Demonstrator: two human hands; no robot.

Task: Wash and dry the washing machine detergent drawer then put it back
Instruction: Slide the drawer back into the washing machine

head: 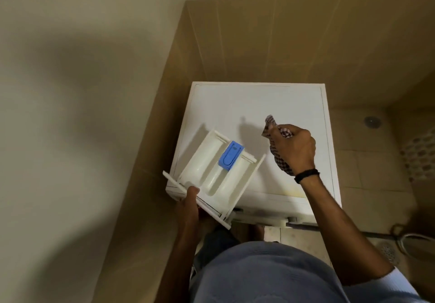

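Observation:
The white detergent drawer (211, 173) with a blue insert (231, 155) is held level above the front left corner of the white washing machine (240, 105). My left hand (189, 205) grips the drawer by its front panel from below. My right hand (294, 149) is over the middle of the machine's top, to the right of the drawer and apart from it, closed around a bunched checked cloth (270, 126). The cloth sticks out above and below my fist.
The machine stands in a corner between a plain wall on the left and tan tiled walls behind. Tiled floor with a round drain (372, 121) lies to the right. A hose and a second drain (388, 251) are at lower right.

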